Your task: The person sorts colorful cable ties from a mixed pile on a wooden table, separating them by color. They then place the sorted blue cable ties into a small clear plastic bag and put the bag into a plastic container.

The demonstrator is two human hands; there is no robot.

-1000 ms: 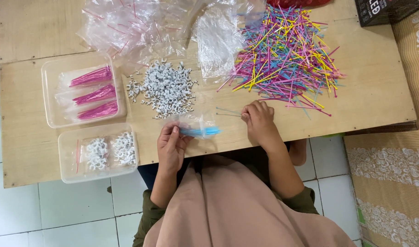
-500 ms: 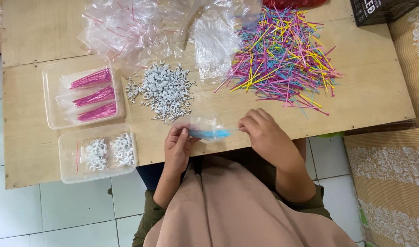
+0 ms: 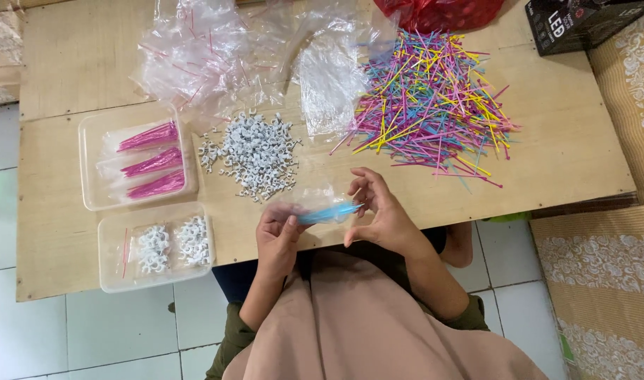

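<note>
Near the bench [image 3: 90,70] edge, the left hand [image 3: 278,236] is pinching a small clear plastic sleeve of blue sticks [image 3: 327,213], while the right hand [image 3: 379,214], fingers loosely curled, is touching its tip. A loosening pinch could be spilling sticks; farther off, white plastic clips [image 3: 255,153] and mixed coloured sticks [image 3: 434,105] are lying loose, easily scattered.

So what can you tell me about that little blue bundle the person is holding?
The blue bundle is a small sheaf of thin, light blue plastic-looking sticks, seemingly wrapped in a clear film bag. It lies nearly level, tilted slightly up to the right, just above the near edge of the wooden table. The left hand pinches its left end between thumb and fingers. The right hand curls around its right tip, fingertips at or very close to it. How many sticks it holds cannot be told.
</note>
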